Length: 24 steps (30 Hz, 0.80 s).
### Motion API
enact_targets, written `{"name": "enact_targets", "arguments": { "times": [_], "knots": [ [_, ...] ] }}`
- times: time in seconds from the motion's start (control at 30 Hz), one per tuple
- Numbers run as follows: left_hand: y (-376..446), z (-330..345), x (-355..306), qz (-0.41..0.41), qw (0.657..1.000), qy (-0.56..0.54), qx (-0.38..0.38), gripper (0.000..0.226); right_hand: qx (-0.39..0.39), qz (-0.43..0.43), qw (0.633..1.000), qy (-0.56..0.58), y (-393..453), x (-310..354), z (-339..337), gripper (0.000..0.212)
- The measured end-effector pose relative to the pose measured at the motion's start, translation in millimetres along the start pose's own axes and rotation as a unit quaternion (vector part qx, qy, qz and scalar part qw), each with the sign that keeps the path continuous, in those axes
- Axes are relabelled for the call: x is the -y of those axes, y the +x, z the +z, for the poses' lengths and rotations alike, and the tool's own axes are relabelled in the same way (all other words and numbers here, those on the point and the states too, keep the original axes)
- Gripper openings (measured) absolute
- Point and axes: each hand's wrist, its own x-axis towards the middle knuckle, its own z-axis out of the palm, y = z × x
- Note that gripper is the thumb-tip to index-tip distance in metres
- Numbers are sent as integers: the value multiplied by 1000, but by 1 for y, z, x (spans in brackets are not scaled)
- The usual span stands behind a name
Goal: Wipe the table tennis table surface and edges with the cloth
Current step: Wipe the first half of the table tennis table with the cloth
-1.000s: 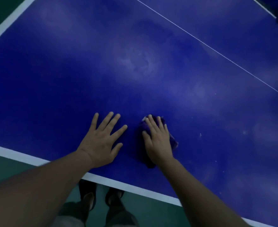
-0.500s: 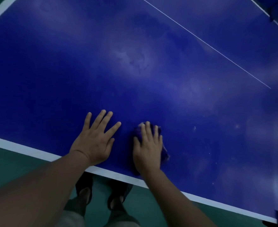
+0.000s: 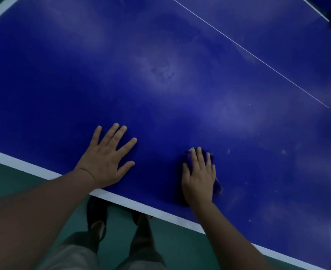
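The blue table tennis table (image 3: 160,84) fills most of the view, with a white band along its near edge (image 3: 164,214). My right hand (image 3: 198,178) presses flat on a dark blue cloth (image 3: 217,187), which shows only around my fingers and at the hand's right side. My left hand (image 3: 107,159) rests flat on the bare table with fingers spread, near the white edge band. A hand's width of table lies between the two hands.
A thin white centre line (image 3: 248,52) runs diagonally across the far table. Pale specks (image 3: 229,152) dot the surface right of the cloth. Below the near edge are green floor (image 3: 10,182) and my feet (image 3: 96,213).
My right hand has slid the cloth to the right, away from my left hand. The left hand stays planted on the table.
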Motion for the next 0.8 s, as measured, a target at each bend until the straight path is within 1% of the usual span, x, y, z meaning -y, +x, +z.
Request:
{"name": "enact_targets", "arguments": {
  "times": [0.03,0.07,0.13,0.2,0.27,0.33,0.43,0.5,0.53,0.6,0.67,0.73,0.8],
  "knots": [
    [0,-2,0,-4,1000,-5,-4,77,-10,2,1000,2,2,7,2,61],
    [-1,-4,-1,-9,1000,-11,-3,77,-16,-26,1000,-4,-3,14,7,62],
    [-2,-7,-8,-34,999,-20,-2,76,1,-140,990,-27,-29,24,18,68],
    [-2,-7,-24,-71,996,-44,-6,73,30,-248,967,-47,-46,12,22,74],
    [3,-6,-47,-88,994,-64,-19,71,49,-307,949,-53,-30,-15,15,75],
    [12,-7,-71,-83,994,-72,-28,69,62,-311,946,-67,1,-43,-1,72],
    [34,-10,-107,-75,992,-91,-43,68,58,-242,966,-62,61,-81,-30,64],
    [54,-13,-126,-77,991,-100,-39,68,43,-200,978,-48,78,-95,-37,63],
    [64,-16,-133,-85,990,-104,-38,68,36,-196,979,-45,76,-99,-36,65],
    [84,-22,-140,-110,987,-114,-39,68,34,-234,970,-49,56,-101,-26,70],
    [101,-26,-141,-129,983,-121,-41,68,43,-321,944,-58,37,-101,-16,73],
    [116,-30,-138,-137,983,-113,-43,66,52,-402,912,-61,51,-98,-16,69],
    [130,-35,-134,-135,985,-98,-46,65,67,-435,895,-69,90,-88,-26,66]
  ]
}}
